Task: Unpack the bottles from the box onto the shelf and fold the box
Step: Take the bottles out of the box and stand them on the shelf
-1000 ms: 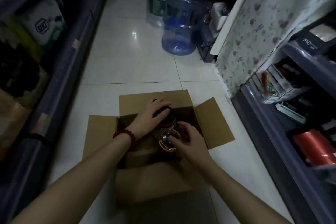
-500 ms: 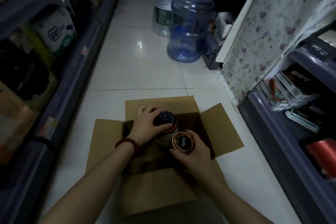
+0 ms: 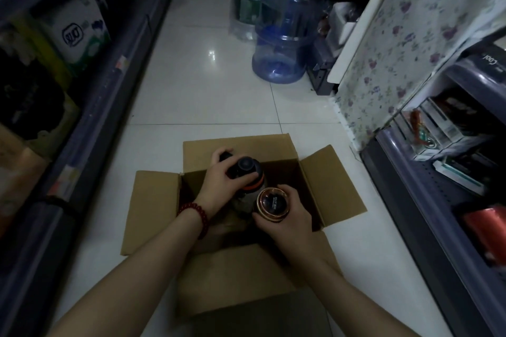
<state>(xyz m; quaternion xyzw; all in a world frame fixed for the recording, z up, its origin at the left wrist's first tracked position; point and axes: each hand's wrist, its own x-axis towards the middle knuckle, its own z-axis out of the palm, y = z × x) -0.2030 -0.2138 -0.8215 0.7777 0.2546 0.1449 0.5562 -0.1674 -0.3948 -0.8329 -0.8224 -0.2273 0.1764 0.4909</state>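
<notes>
**Plainly, two bottles at once over a hard floor**

Broadly, the setting is a dim, narrow shop aisle: a glossy white tiled floor (image 3: 197, 96) runs between a dark low shelf on the left (image 3: 90, 123), stocked with packaged goods, and a dark metal shelf on the right (image 3: 427, 216), holding small cartons and a red pack. A large blue translucent water jug (image 3: 287, 30) stands further up the aisle, well apart from the work.

On the tiles sits the open brown cardboard box (image 3: 235, 276), all four flaps folded outward. Both bottles are at its mouth, partly risen above the rim. The left hand (image 3: 221, 183) has its fingers curled over the shoulder of the tall dark bottle with a black cap and orange band (image 3: 247, 172); the right hand (image 3: 290, 219) wraps its fingers round the neck of the shorter bottle with a copper-rimmed dark lid (image 3: 272, 204). The two bottles touch side by side.

My reading of the risks: each bottle hangs from a one-handed grip near its top, so a slick surface or a heavy body could slip it loose, and the tile would be unforgiving. Lifting both together may knock them against each other or catch a flap. The right shelf looks crowded, so placing them may nudge the cartons. The poor light makes judging clearances harder.
</notes>
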